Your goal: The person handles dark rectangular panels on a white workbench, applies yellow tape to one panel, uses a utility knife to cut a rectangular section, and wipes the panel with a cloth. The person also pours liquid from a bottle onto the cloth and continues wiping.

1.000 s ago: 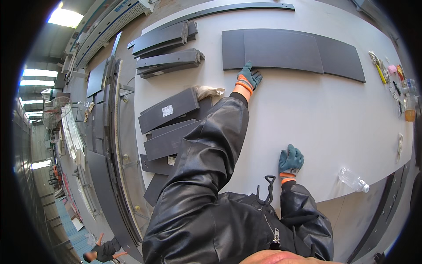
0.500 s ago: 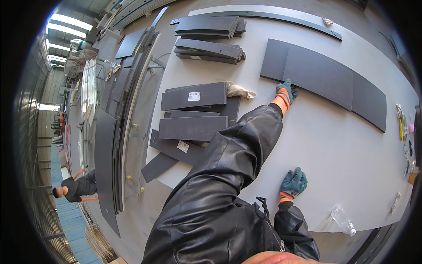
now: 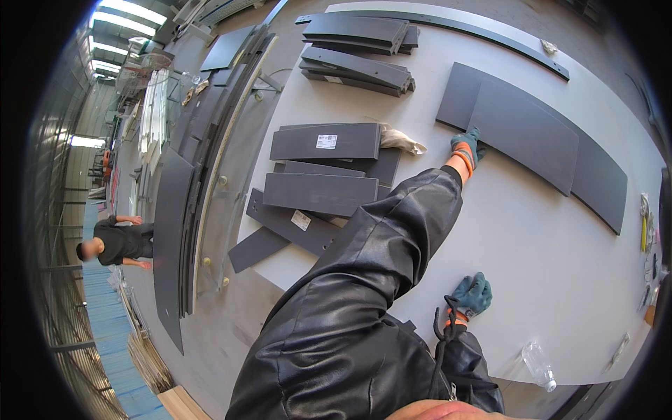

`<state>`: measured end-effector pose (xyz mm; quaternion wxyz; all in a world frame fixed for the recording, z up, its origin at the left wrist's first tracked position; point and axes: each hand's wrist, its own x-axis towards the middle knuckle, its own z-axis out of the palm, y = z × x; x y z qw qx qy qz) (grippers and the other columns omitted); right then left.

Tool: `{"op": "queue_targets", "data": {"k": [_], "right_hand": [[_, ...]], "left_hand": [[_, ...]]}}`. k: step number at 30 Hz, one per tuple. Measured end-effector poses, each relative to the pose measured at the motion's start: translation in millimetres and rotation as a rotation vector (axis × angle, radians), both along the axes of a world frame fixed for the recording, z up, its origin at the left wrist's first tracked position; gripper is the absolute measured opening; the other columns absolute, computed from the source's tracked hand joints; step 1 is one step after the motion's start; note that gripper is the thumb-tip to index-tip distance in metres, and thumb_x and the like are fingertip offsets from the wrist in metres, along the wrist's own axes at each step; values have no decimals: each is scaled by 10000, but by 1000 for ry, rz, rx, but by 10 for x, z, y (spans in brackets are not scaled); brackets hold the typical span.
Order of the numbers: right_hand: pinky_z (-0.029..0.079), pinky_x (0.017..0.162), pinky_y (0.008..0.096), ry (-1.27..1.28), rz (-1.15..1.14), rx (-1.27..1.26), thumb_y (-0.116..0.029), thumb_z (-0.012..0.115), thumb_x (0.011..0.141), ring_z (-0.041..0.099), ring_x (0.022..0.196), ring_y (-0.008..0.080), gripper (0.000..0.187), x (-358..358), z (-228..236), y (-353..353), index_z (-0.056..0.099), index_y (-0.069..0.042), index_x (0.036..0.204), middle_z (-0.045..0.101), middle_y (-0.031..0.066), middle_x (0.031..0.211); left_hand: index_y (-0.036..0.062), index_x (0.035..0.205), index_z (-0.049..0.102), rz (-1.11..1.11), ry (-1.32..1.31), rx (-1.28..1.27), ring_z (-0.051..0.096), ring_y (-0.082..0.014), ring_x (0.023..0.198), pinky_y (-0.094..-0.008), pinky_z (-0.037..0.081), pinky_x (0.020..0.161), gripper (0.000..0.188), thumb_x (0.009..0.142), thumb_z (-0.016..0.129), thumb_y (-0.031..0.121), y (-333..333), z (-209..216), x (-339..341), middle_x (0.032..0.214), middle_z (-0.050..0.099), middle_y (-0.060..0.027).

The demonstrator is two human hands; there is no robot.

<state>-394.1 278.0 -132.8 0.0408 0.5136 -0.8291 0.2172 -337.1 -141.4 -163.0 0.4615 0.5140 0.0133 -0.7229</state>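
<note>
At the far side of the white table [image 3: 518,280], my left hand [image 3: 467,147], in a teal glove with an orange cuff, grips the near edge of a dark grey panel [image 3: 525,133]. That panel lies on a longer panel [image 3: 602,185] of the same colour, whose two ends stick out from under it. The upper panel's near right corner juts past the lower one's edge. My right hand [image 3: 473,294], gloved alike, rests on the tabletop closer to my body, its fingers curled in. Nothing shows in it.
Stacks of short dark panels [image 3: 322,192] lie on the table's left side, a cloth [image 3: 402,140] beside them. A long dark bar [image 3: 455,29] runs along the far edge. A clear bottle [image 3: 537,364] lies near right. Leftward are a rack of long panels [image 3: 171,238] and another person [image 3: 122,239].
The upper panel has slid a little toward me over the lower one, with my left hand at its edge. The whole view has shifted. The other person has turned and moved slightly.
</note>
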Motion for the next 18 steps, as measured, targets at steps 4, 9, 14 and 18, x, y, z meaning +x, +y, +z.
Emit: {"op": "queue_targets", "data": {"k": [4, 9, 14, 18], "right_hand": [[504, 829, 497, -1, 18, -44, -273, 705, 894, 634, 946, 360, 328, -51, -26, -13, 676, -71, 1150, 662, 141, 1055], [514, 821, 499, 11, 31, -12, -256, 698, 889, 639, 929, 373, 321, -27, -24, 4, 680, -63, 1145, 672, 151, 1038], [519, 814, 504, 2, 43, -44, -245, 691, 890, 642, 930, 381, 307, -55, -49, -8, 681, -62, 1136, 676, 159, 1038], [521, 811, 503, 20, 53, -55, -246, 693, 889, 642, 934, 383, 306, -58, -56, -6, 681, -62, 1133, 676, 161, 1042]], "left_hand": [[123, 1275, 543, -59, 44, -49, 627, -339, 1063, -554, 559, 893, 396, 938, 724, 223, 100, -75, -98, 1253, 603, -79], [148, 1328, 530, -72, 103, 3, 622, -355, 1057, -546, 560, 869, 429, 948, 701, 249, 37, -255, -61, 1293, 591, -103], [147, 1325, 525, -9, 174, -22, 623, -369, 1035, -561, 543, 894, 447, 940, 703, 290, 204, -232, -60, 1335, 561, -136], [94, 1288, 560, -120, 234, -18, 628, -364, 1043, -543, 561, 910, 357, 977, 650, 246, 372, -114, 58, 1206, 624, -164]]}}
